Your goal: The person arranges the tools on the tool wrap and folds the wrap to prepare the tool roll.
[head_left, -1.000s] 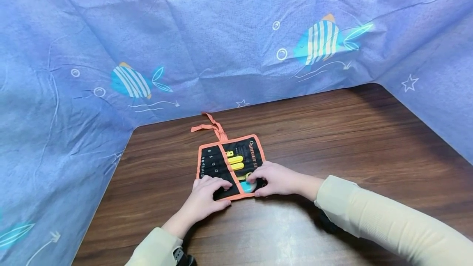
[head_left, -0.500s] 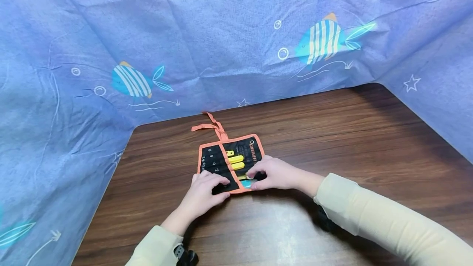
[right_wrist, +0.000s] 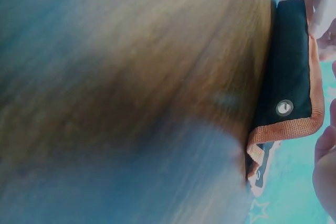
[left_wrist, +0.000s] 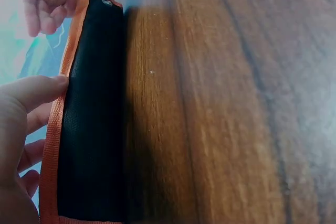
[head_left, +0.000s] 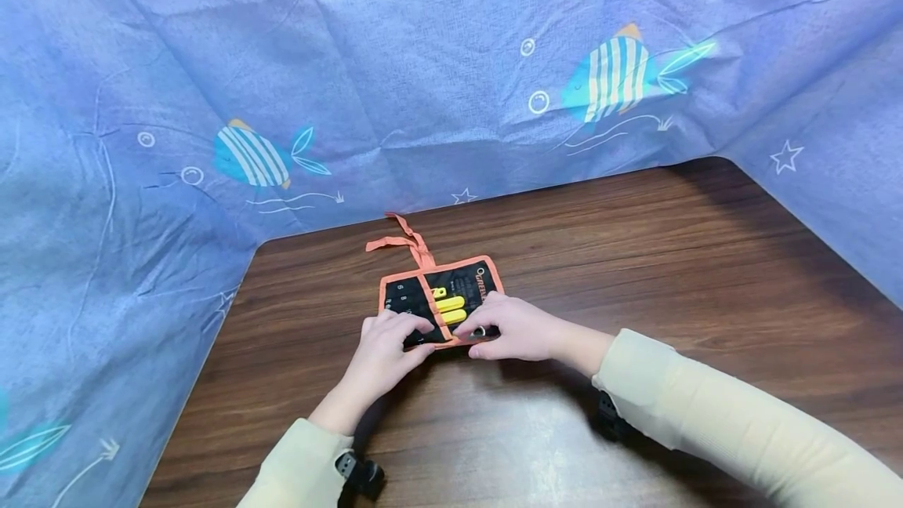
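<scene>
A black tool roll with orange trim (head_left: 462, 277) lies on the table with its near part lifted and folded up. Yellow-handled tools (head_left: 451, 310) sit in its pocket. My left hand (head_left: 384, 345) pinches the near edge on the left; in the left wrist view its thumb (left_wrist: 44, 88) presses the orange binding, fingers behind. On the right, my right hand (head_left: 518, 328) pinches the same edge, thumb in front. The roll's black underside (right_wrist: 291, 61), with a metal eyelet (right_wrist: 284, 108) near one corner, faces the right wrist camera. Fingers partly hide the pockets.
Two orange tie straps (head_left: 405, 241) stretch from the roll's far edge toward the back of the wooden table (head_left: 635, 257). A blue fish-print cloth (head_left: 423, 85) hangs behind and along both sides.
Both hands have moved away from me, lifting and folding the roll's near edge over its pockets. The turquoise item visible at the lower right is now covered.
</scene>
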